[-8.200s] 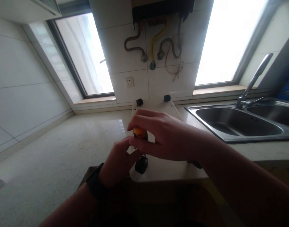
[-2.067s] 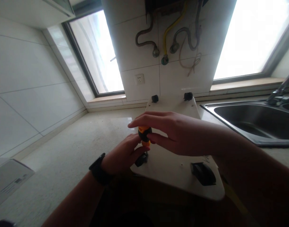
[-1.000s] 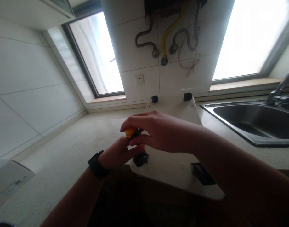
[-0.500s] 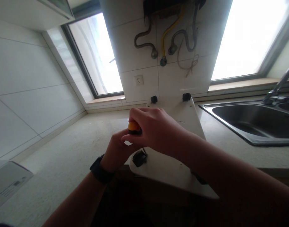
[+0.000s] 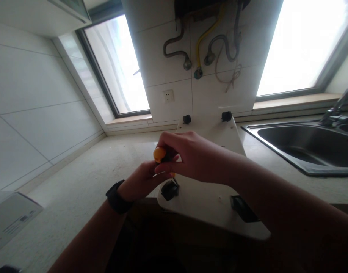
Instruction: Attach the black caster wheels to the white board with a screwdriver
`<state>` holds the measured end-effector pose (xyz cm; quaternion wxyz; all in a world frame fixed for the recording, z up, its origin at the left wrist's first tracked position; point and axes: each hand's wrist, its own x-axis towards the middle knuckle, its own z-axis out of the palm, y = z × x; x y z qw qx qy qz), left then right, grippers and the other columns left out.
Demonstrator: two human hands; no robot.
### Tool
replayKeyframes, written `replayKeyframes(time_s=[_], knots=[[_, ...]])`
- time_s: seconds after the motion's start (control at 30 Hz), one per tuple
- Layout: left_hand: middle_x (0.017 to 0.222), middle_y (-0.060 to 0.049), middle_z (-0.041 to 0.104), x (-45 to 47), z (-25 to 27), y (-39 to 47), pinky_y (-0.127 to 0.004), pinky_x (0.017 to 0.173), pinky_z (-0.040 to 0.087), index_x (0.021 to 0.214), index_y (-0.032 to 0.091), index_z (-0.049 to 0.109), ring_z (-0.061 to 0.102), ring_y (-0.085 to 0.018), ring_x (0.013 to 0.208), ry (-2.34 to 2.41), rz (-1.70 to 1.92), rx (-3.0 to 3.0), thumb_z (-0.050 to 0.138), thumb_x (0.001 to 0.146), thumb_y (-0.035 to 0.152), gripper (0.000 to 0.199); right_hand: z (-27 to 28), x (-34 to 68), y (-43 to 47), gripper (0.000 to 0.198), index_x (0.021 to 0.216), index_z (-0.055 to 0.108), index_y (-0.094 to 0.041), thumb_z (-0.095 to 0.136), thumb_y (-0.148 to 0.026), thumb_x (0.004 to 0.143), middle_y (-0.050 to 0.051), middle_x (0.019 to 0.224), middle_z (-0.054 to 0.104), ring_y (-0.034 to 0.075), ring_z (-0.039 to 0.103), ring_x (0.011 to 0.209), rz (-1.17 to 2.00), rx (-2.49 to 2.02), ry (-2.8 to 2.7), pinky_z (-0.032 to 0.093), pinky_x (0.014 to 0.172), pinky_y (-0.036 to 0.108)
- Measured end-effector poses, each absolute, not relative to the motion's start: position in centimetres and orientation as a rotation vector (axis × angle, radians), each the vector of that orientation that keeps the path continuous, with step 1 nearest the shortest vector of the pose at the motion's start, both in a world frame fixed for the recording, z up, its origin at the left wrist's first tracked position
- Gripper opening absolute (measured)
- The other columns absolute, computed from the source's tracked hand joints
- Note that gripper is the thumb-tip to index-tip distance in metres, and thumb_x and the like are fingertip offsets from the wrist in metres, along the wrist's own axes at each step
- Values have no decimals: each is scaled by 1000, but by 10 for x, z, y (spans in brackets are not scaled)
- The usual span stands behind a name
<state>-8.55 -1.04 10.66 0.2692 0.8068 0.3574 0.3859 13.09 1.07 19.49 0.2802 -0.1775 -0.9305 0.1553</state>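
My right hand (image 5: 189,153) is closed over the handle of an orange-and-black screwdriver (image 5: 159,154), whose rounded orange end shows between thumb and fingers. Just below, my left hand (image 5: 141,180) is closed around the lower part of the same tool; its fingertips are partly hidden. The shaft comes down beside a black caster (image 5: 169,190) at the near left corner of a white panel (image 5: 199,204). Where the tip sits I cannot see clearly. Further black casters stand at the far left (image 5: 187,119), far right (image 5: 226,116) and near right (image 5: 243,208) corners.
The panel lies on a pale countertop (image 5: 85,167) and juts past its front edge. To the right is a steel sink (image 5: 301,170) with a faucet (image 5: 330,113). A white box (image 5: 16,220) sits at the left. Pipes (image 5: 201,41) and a socket (image 5: 168,96) are on the wall.
My right hand has turned on the handle, its fingers shifting so that more of the orange end shows. The right forearm has moved up, uncovering more of the near right caster.
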Motion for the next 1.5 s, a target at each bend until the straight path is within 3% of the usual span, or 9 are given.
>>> replayKeyframes(time_s=[0.2, 0.33, 0.47, 0.6, 0.7, 0.83, 1.07, 1.2, 1.5], knots=[[97, -3, 76, -70, 101, -10, -28, 75, 58, 99, 18, 73, 70, -18, 87, 1053, 1254, 2086, 88, 77, 28, 28, 179, 121, 7, 40, 91, 51, -18, 80, -42, 80, -1, 78, 57, 9, 41, 61, 145, -725, -2306, 30, 55, 26], [82, -1, 74, -67, 97, -10, -23, 61, 54, 87, 17, 71, 65, -14, 72, 1152, 1357, 2013, 83, 81, 25, 16, 182, 122, 0, 42, 97, 55, -17, 78, -48, 81, 2, 83, 63, 11, 45, 63, 124, -785, -2315, 32, 56, 28], [91, -3, 76, -71, 98, -8, -26, 69, 56, 89, 17, 73, 69, -17, 80, 1145, 1307, 2017, 80, 84, 29, 15, 192, 134, 1, 35, 125, 57, -16, 61, -36, 96, 10, 111, 71, 19, 62, 92, 359, -569, -2453, 44, 74, 31], [99, -4, 78, -77, 102, -7, -30, 79, 58, 97, 18, 75, 71, -19, 90, 1074, 1219, 2040, 80, 86, 31, 18, 197, 139, 11, 46, 145, 51, -20, 53, -18, 99, 10, 132, 68, 20, 63, 114, 538, -403, -2550, 46, 91, 32], [96, -4, 78, -80, 103, -7, -31, 79, 58, 97, 18, 75, 71, -19, 88, 1056, 1151, 2057, 80, 86, 32, 19, 198, 137, 14, 41, 138, 58, -21, 54, -15, 98, 7, 128, 71, 17, 65, 110, 572, -356, -2551, 45, 90, 30], [88, -4, 75, -82, 103, -7, -29, 73, 55, 91, 16, 74, 68, -17, 80, 1036, 1076, 2110, 77, 88, 34, 19, 198, 134, 7, 24, 116, 65, -19, 61, -14, 93, 2, 100, 74, 14, 65, 87, 493, -441, -2541, 44, 75, 28], [94, -5, 74, -81, 100, -6, -27, 74, 55, 92, 16, 69, 67, -16, 83, 946, 1027, 2028, 67, 95, 32, 16, 188, 125, -4, 9, 93, 55, -22, 60, -17, 89, 1, 86, 67, 14, 57, 72, 314, -628, -2381, 38, 60, 29], [92, -4, 73, -75, 99, -7, -25, 69, 54, 92, 17, 67, 65, -15, 81, 1030, 1081, 2090, 69, 91, 25, 8, 185, 119, -8, 10, 92, 52, -22, 59, -15, 89, 2, 86, 65, 15, 56, 71, 203, -714, -2342, 36, 60, 30], [84, 1, 73, -50, 99, -19, -22, 66, 55, 90, 18, 67, 66, -13, 75, 1173, 1569, 1844, 82, 75, 12, 22, 186, 116, -16, 22, 103, 57, -17, 71, -26, 88, 5, 92, 65, 15, 55, 69, 117, -917, -2303, 40, 58, 31]])
